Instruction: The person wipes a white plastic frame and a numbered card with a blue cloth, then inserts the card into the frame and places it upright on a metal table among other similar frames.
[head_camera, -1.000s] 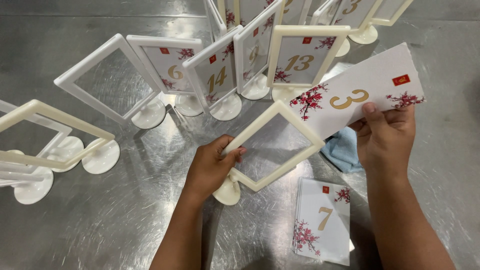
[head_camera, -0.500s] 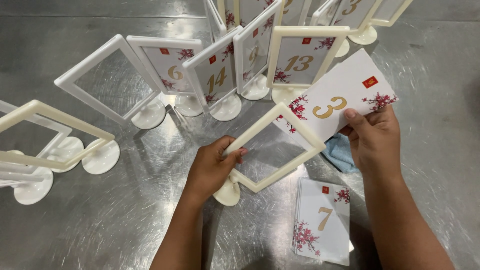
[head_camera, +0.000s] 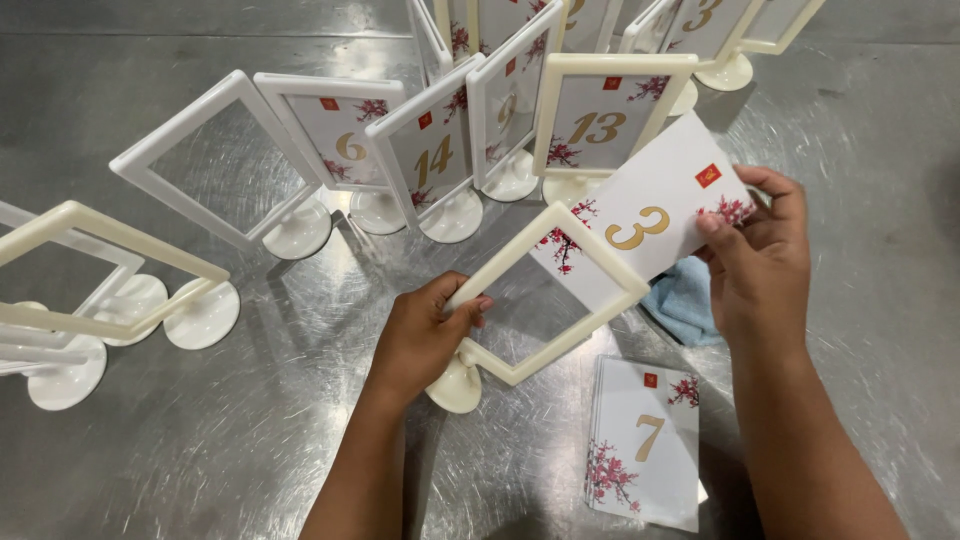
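Currently, the left hand (head_camera: 425, 335) is gripping the cream frame (head_camera: 545, 295), tilted on its round foot near the bench's front edge; the right hand (head_camera: 755, 260) is pinching the numbered card (head_camera: 650, 215) at the frame's upper corner. Judged risks: the card is missing the slot and creasing, or the foot is skidding. Filled frames (head_camera: 600, 115) are crowding behind; a blue cloth (head_camera: 685, 300) and card stack (head_camera: 645, 440) are lying beside.

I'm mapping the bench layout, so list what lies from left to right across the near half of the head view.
Empty cream frames → left hand → cream frame it holds → stack of flowered cards → right hand holding a card.
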